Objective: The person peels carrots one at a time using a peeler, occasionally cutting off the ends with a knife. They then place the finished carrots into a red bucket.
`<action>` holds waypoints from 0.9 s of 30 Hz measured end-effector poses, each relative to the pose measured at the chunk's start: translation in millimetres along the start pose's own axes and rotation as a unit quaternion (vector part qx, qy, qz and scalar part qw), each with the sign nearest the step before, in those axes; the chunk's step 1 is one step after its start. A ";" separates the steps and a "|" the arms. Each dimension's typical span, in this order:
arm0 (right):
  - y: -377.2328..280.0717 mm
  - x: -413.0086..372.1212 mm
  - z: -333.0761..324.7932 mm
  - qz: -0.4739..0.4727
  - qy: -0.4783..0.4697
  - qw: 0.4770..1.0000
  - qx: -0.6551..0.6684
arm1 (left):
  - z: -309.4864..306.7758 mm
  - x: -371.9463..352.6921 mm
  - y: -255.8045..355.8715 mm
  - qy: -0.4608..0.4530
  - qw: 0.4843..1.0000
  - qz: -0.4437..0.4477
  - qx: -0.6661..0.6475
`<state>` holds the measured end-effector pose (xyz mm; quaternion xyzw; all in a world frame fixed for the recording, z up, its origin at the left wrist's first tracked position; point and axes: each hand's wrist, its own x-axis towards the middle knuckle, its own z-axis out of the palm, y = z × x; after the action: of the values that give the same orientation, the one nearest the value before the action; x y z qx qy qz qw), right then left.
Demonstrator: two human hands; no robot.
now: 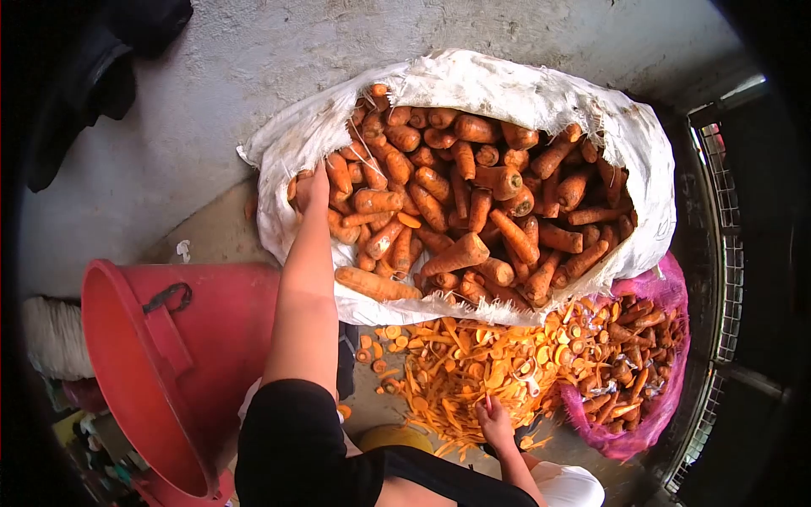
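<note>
My left hand (312, 188) reaches in at the left edge of a large white sack (524, 89) full of unpeeled carrots (431, 182). Its fingers are mostly hidden among the carrots and the sack's rim. Lower down, my right hand (497, 424) is closed at the front of a heap of orange peelings and cut carrot ends (456, 372). A small reddish thing shows at its fingertips, too small to name. Just above and to the right of that hand, a pale peeler-like tool (530, 378) shows against the peelings.
A big red bin (220, 313) lies tipped at the left, its mouth facing left. At the lower right is a pink mesh bag (672, 296) of carrots. Part of a yellow container (395, 437) shows near my body. Metal grating (728, 296) runs along the right side.
</note>
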<state>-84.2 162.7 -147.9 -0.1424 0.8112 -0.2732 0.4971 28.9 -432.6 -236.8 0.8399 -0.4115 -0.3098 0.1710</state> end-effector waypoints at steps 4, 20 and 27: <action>3.8 2.2 -0.2 -0.007 0.004 0.998 -0.070 | -5.3 -20.7 -3.9 0.029 0.998 0.023 -0.059; -26.7 7.5 -0.7 -0.029 0.006 0.997 -0.067 | 53.2 -273.4 -124.3 -0.095 0.913 0.395 0.039; 1.6 8.0 0.8 -0.020 0.008 0.999 -0.044 | 37.8 -215.6 -82.5 -0.054 0.895 0.440 0.053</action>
<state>-87.2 159.7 -154.9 -0.1782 0.8233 -0.2483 0.4782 -49.0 -212.2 -228.1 0.5629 -0.7634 -0.2251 0.2229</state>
